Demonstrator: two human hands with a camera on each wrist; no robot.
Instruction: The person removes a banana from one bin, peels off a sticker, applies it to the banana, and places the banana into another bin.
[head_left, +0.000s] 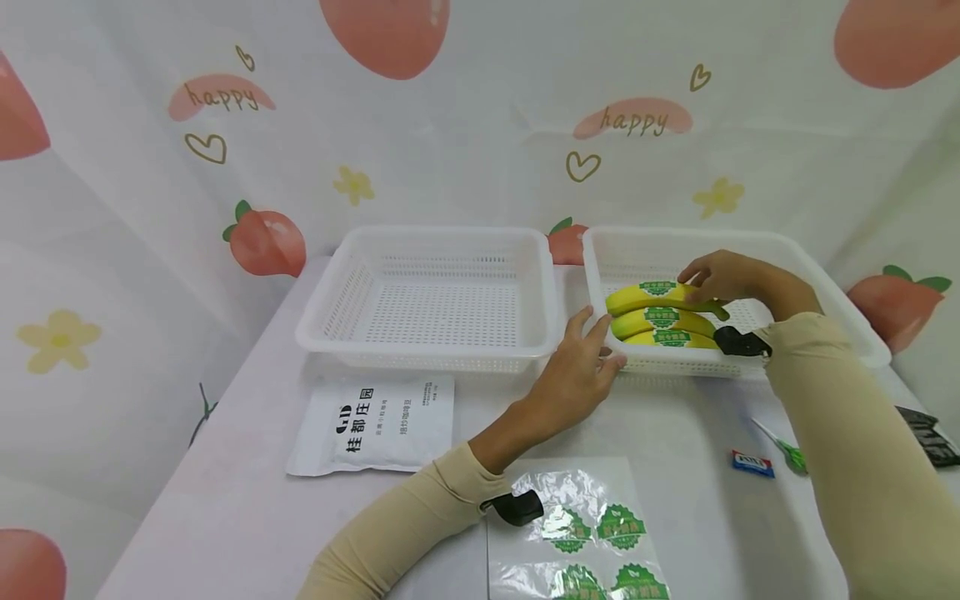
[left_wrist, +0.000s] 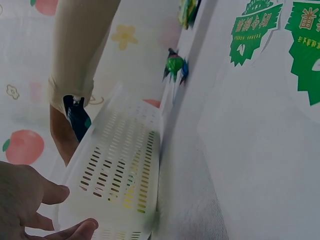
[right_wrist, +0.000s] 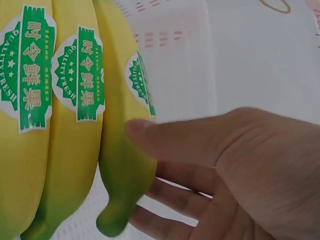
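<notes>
Three yellow bananas [head_left: 660, 321] with green labels lie side by side in the right white basket [head_left: 825, 275]. My right hand [head_left: 705, 279] reaches into it and holds the far banana [head_left: 648, 293]. In the right wrist view that banana [right_wrist: 120, 165] sits between the thumb and fingers of my right hand [right_wrist: 145, 175], beside the other two [right_wrist: 50, 130]. My left hand [head_left: 600, 333] touches the basket's front left corner with straight fingers. In the left wrist view those fingers [left_wrist: 60, 210] lie by the slotted wall [left_wrist: 120, 165].
An empty white basket [head_left: 322, 325] stands to the left. In front of it lies a white printed pouch [head_left: 375, 425]. A clear sheet of green stickers [head_left: 585, 533] lies near the table's front edge. Green scissors [head_left: 783, 450], a small blue item [head_left: 752, 463] and a black packet [head_left: 930, 433] lie at right.
</notes>
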